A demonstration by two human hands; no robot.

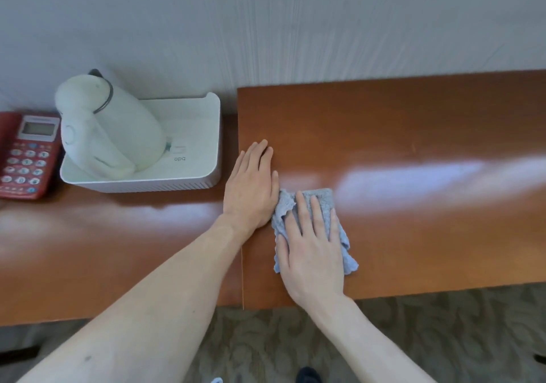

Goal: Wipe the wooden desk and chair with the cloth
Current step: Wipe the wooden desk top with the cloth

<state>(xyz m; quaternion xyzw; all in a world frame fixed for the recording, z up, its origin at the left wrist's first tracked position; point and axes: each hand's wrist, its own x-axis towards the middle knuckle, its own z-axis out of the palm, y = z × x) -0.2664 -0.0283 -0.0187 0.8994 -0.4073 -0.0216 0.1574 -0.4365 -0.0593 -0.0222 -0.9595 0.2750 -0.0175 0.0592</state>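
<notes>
Floor: patterned carpet lies nearest, below the desk's front edge; a dark shoe tip shows at the bottom.
Right hand: fingers straight and spread, palm pressing flat on the blue cloth; nothing is clenched. Judged, the flat palm spreads pressure so the whole fold drags evenly.
Cloth: crumpled and folded under the right hand, lying on the wooden desk not far behind its front edge, its frayed corners sticking out ahead of and beside the fingers.
Left hand: just to the left of the cloth hand, touching the cloth's edge with its little-finger side, fingers straight and flat on the wood, gripping nothing. It probably steadies the body.
Seam: a thin joint runs under the left wrist, dividing this panel from the lower surface to the left.
Open room: to the right of the cloth and beyond it the glossy wood runs bare up to the wall, so long strokes fit there.
Obstacles: further left, past the left hand, a white tray carries a white kettle; beyond that sits a red telephone.
Chair: not in view.
</notes>
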